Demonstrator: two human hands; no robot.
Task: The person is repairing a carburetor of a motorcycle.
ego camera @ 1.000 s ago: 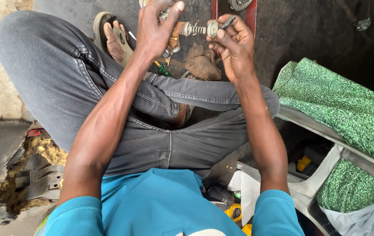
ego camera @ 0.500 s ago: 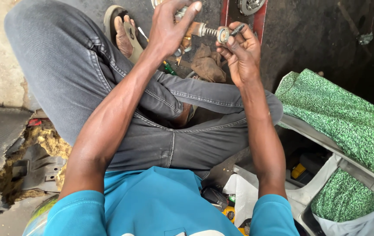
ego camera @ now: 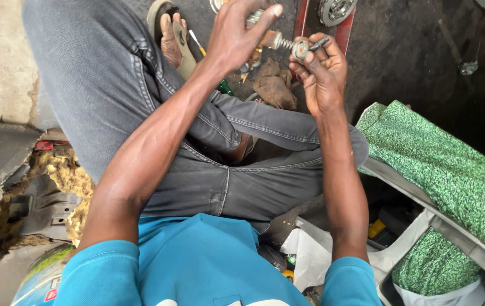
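Note:
I sit cross-legged in grey jeans and a blue shirt. My left hand (ego camera: 241,35) grips one end of a small metal part (ego camera: 265,35), fingers curled over it. A coil spring (ego camera: 285,43) runs from that part to a round metal washer (ego camera: 300,50). My right hand (ego camera: 320,71) pinches the washer and a short dark bolt (ego camera: 318,43) between thumb and fingertips. Both hands are held up over my crossed knees, close together, joined by the spring assembly.
A brown rag (ego camera: 272,86) lies on the dark ground below the hands. A red metal bar (ego camera: 300,20) with a round bearing (ego camera: 336,9) is ahead. Green speckled cloth (ego camera: 441,170) drapes a white frame at right. My sandalled foot (ego camera: 173,39) is upper left. Broken foam and plastic (ego camera: 33,192) lie left.
The view has shifted so both hands sit nearer the top edge. My hands keep hold of the spring assembly, and the left fingers have closed further over its end.

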